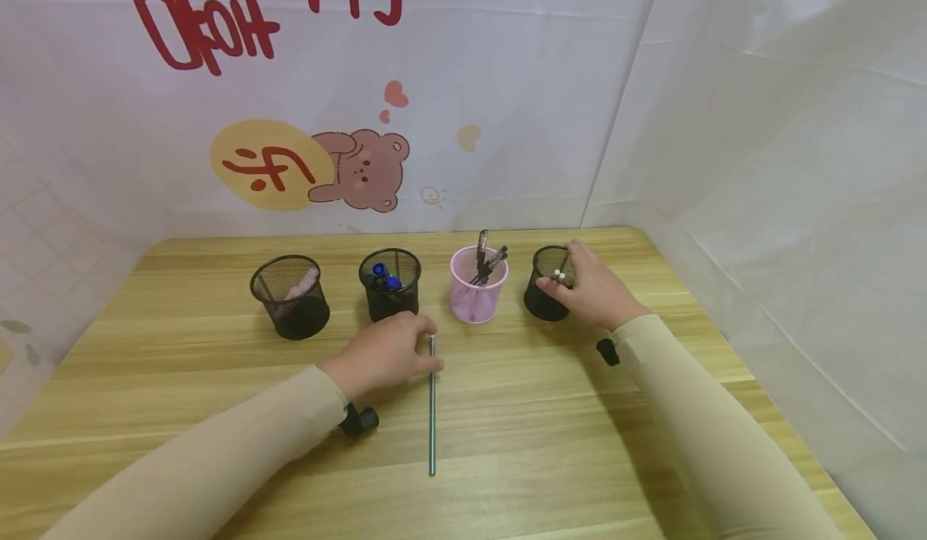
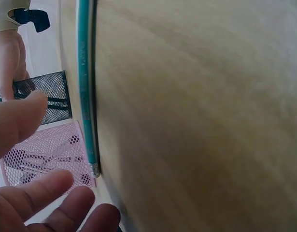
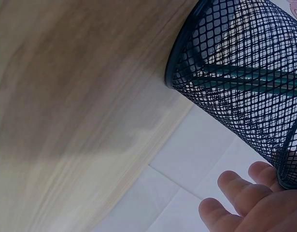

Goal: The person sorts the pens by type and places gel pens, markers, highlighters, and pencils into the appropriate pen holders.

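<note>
A green pencil [image 1: 432,419] lies lengthwise on the table, its tipped end under my left hand [image 1: 387,352]. Thumb and fingers of that hand are spread to either side of this end; in the left wrist view they stand apart from the pencil [image 2: 85,82]. My right hand [image 1: 597,286] holds the rim of the rightmost black mesh pen holder [image 1: 543,302], thumb at the near side and fingers at the far side. Inside that holder stand green pencils [image 3: 254,79] with white ends. The right wrist view shows several fingertips [image 3: 235,191] past the holder's rim.
Left of the right hand stands a pink mesh holder [image 1: 474,302] with black pens. Further left come a black mesh holder [image 1: 391,302] with blue-capped pens and another [image 1: 300,319] with pale pink items. White printed sheeting [image 1: 507,81] backs the wooden table [image 1: 521,443].
</note>
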Demonstrator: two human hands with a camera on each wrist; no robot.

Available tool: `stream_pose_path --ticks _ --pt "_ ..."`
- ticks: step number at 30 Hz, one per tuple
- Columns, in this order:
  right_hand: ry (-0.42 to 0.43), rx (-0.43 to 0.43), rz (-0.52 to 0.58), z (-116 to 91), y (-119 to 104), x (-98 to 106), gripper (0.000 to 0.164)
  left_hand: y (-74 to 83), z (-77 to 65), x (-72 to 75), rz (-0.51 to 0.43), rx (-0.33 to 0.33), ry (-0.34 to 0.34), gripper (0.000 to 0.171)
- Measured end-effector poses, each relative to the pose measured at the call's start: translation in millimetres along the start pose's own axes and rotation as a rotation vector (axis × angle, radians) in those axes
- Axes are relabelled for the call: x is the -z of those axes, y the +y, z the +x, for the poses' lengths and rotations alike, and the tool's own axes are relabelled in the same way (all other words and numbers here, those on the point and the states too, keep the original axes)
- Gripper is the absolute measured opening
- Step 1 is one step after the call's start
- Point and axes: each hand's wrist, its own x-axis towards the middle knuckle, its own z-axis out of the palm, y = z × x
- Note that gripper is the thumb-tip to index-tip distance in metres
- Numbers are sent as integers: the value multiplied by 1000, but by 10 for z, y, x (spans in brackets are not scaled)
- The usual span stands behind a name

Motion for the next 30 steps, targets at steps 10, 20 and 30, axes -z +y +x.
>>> stream_pose_path --ticks 10,20,30 --pt "-5 -5 -5 2 -4 1 111 -10 13 -61 66 43 -32 63" --pt "-7 -6 -7 8 12 -7 113 31 24 -79 89 14 -62 64" --pt "2 -1 1 1 9 -7 112 77 23 -79 48 -26 -104 58"
